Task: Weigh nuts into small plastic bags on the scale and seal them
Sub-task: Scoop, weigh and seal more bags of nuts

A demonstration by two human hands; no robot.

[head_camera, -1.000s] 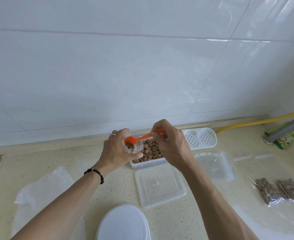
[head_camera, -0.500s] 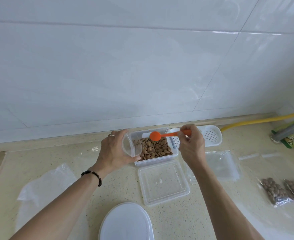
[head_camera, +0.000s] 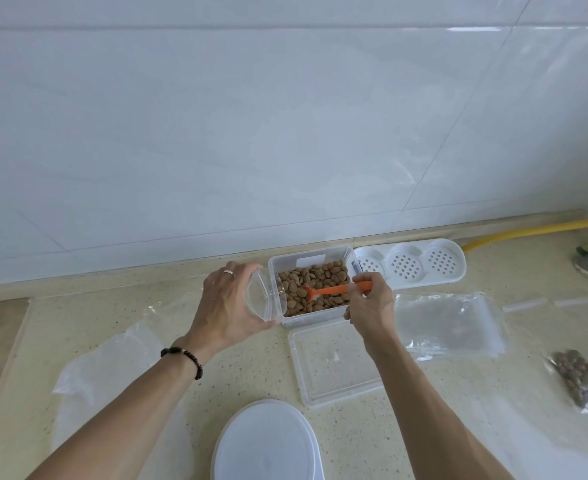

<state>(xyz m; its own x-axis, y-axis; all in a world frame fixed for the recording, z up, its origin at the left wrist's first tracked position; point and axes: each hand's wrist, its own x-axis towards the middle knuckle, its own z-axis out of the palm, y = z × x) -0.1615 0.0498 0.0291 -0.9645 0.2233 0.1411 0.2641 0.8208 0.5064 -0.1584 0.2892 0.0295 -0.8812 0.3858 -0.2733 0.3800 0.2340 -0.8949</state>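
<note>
The orange scoop [head_camera: 334, 291] is pinched at its handle by the right hand [head_camera: 370, 308], its bowl sunk among the nuts [head_camera: 315, 283] in the clear tub [head_camera: 315, 285] near the worktop's back edge, while an open clear bag [head_camera: 259, 299] is gripped by the left hand's [head_camera: 228, 308] curled fingers just beside the tub; scooping is judged under way, and a level lift toward the bag's mouth seems called for next.

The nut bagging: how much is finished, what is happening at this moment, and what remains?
Done: filled bags lie at the far right. In hand: the right hand dips the orange scoop into the nut box; the left hand holds a clear cup beside it. Left: many nuts, a stack of empty bags, then weighing and sealing.
</note>
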